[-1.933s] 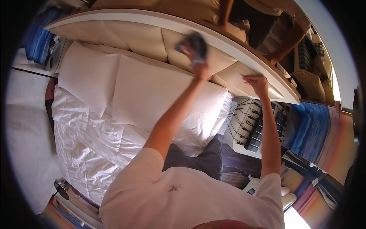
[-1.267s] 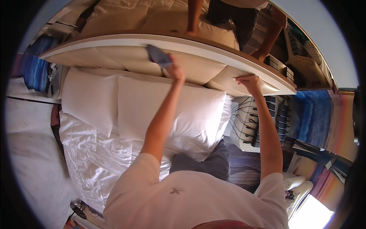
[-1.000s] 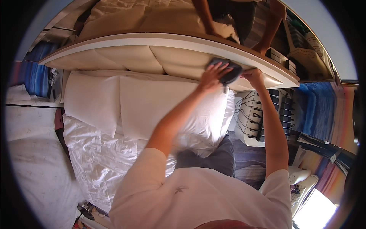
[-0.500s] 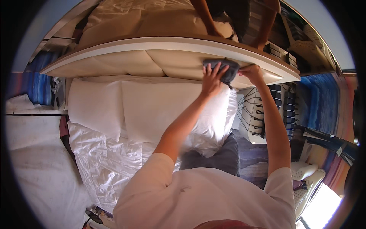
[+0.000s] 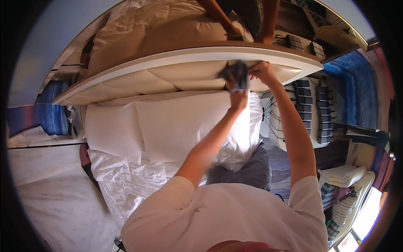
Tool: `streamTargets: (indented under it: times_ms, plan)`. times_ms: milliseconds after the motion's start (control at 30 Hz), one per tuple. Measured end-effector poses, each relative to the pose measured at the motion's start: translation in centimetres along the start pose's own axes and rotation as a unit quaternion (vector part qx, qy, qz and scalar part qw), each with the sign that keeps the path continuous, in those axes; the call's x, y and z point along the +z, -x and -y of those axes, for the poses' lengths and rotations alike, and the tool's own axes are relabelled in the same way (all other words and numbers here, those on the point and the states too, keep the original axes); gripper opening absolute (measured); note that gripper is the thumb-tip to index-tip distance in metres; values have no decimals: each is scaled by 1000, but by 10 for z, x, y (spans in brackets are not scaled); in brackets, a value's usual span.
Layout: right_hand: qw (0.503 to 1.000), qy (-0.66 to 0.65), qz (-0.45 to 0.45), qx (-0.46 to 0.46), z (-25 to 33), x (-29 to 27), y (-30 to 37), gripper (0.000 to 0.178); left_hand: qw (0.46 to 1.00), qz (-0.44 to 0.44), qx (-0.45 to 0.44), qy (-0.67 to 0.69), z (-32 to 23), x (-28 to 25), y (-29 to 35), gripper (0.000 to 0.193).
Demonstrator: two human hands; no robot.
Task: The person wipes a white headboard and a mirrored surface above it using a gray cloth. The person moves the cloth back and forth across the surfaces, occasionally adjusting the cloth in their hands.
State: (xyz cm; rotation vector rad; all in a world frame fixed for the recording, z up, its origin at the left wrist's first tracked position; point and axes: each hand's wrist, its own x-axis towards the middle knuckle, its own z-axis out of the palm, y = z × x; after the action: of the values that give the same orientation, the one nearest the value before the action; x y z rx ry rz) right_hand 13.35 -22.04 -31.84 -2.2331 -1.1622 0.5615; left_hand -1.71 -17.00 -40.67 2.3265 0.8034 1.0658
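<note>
A dark grey cloth (image 5: 239, 74), smeared by motion, is in my left hand (image 5: 237, 93) in front of the cream padded headboard (image 5: 159, 77). The hand grips the cloth, though its fingers are mostly hidden behind it. Just to the right, my right hand (image 5: 265, 74) is at the headboard's upper right part, fingers bent and drawn together. Whatever it may hold is too small to make out. Below both hands lie white pillows (image 5: 180, 124) on the bed. A mirror (image 5: 168, 25) above the headboard's top rail reflects my forearms and the bedding.
At right, a pale bedside unit (image 5: 277, 132) carries rows of black box-shaped devices (image 5: 303, 105) with cables. An upholstered chair (image 5: 342, 175) with cushions stands lower right. A white-covered surface (image 5: 54, 189) lies at left. My knees are at the bed's right side.
My left hand has turned the cloth from lying flat against the headboard to a bunched, upright shape. My right hand has shifted slightly left along the headboard, and the view has moved.
</note>
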Motion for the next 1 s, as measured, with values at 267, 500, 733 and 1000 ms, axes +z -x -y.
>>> streamTargets:
  times_ms: [267, 500, 733, 1000]
  plan:
    - [992, -127, -8, -22, 12, 2, 0, 10, 889, 270, -359, 88, 128, -63, 38, 77]
    - [971, -163, 158, 76, 5, 19, 28, 31, 681, 149, -525, 488, 50, -160, -2, 48]
    - [585, -794, 167, 17, 20, 102, 144, 88, 757, 360, -414, 356, -5, -162, -42, 37]
    - [657, -729, -99, 164, 31, 74, 126, 38, 952, 257, 141, -84, -19, -173, -124, 22]
